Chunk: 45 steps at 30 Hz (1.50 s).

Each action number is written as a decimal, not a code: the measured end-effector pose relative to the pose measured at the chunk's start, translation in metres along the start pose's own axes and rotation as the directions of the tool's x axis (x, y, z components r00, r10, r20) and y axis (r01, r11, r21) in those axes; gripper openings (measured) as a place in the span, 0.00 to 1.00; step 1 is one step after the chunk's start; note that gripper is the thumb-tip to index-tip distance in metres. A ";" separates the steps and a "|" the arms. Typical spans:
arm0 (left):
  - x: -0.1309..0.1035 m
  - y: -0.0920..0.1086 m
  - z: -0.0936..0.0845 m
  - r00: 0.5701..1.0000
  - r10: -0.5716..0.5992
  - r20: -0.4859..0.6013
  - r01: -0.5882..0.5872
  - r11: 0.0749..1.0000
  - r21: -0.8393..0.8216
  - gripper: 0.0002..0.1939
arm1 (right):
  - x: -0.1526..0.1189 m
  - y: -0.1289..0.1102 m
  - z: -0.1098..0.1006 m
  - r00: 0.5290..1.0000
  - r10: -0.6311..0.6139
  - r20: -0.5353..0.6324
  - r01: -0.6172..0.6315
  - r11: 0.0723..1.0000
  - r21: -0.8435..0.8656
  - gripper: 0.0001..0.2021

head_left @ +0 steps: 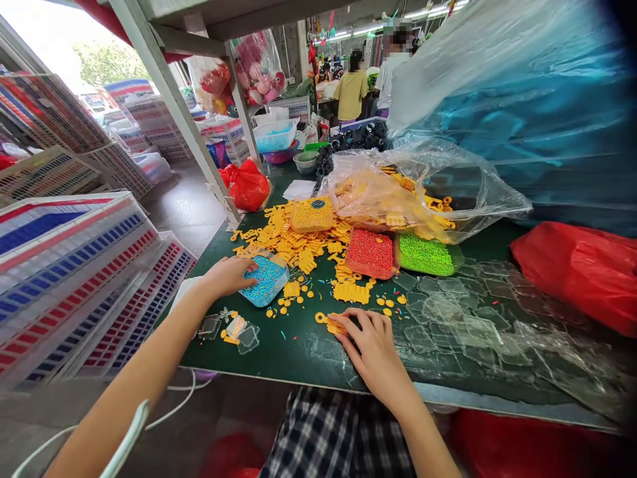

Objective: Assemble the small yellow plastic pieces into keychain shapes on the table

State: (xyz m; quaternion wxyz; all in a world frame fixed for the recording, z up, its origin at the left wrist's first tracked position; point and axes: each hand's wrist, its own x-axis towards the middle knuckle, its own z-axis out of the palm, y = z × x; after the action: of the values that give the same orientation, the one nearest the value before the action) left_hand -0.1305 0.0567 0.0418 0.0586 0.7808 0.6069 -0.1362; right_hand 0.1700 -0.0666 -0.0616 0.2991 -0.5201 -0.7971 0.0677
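My left hand (229,275) reaches over the left rim of a clear tray of blue beads (266,282). Its thumb and forefinger are apart, with their tips at the beads. On the green table (298,358), my right hand (369,340) holds a flat yellow plastic piece (334,324) with a ring at one end, its fingers covering part of it. Beyond lie a heap of similar yellow pieces (279,232) and a tray of yellow beads (312,215). A tray of red beads (371,252) stands beside a tray of green beads (426,254).
Clear plastic pieces (448,318) cover the table's right side, near a red bag (577,272). An open clear bag (368,192) of yellow parts lies behind the trays. A metal post (174,106) rises at left, near stacked crates (74,279). Two people stand far back.
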 end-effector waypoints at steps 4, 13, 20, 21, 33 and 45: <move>0.013 -0.005 0.005 0.999 0.004 0.043 -0.004 1.000 -0.012 0.20 | 0.000 0.004 0.000 1.000 -0.008 0.014 0.008 1.000 0.009 0.14; 0.019 -0.008 0.007 0.996 -0.008 0.085 0.009 1.000 -0.018 0.12 | 0.001 0.007 0.001 1.000 -0.007 0.012 0.006 1.000 0.029 0.12; 0.011 -0.004 -0.003 0.999 -0.001 -0.046 0.003 0.999 0.034 0.17 | 0.000 0.004 0.004 0.999 0.044 -0.023 -0.042 0.998 0.056 0.12; 0.010 -0.002 -0.005 0.997 -0.008 -0.083 0.012 0.999 0.040 0.19 | 0.000 0.003 0.005 0.997 0.065 -0.037 -0.062 0.996 0.059 0.12; -0.006 0.027 -0.007 0.951 -0.023 -0.310 -0.014 0.993 -0.117 0.24 | -0.004 0.009 0.009 0.970 0.176 -0.170 -0.187 0.981 -0.054 0.19; -0.010 0.154 0.049 0.846 0.340 -0.411 -0.478 0.826 -0.299 0.11 | -0.005 0.010 0.005 0.957 0.219 -0.188 -0.229 0.973 -0.035 0.14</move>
State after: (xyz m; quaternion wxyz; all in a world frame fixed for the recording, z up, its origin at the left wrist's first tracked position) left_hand 0.0083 -0.0045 -0.0136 0.1355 0.8777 0.4377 0.1407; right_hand 0.1762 -0.0655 -0.0719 0.3465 -0.6194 -0.7038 0.0307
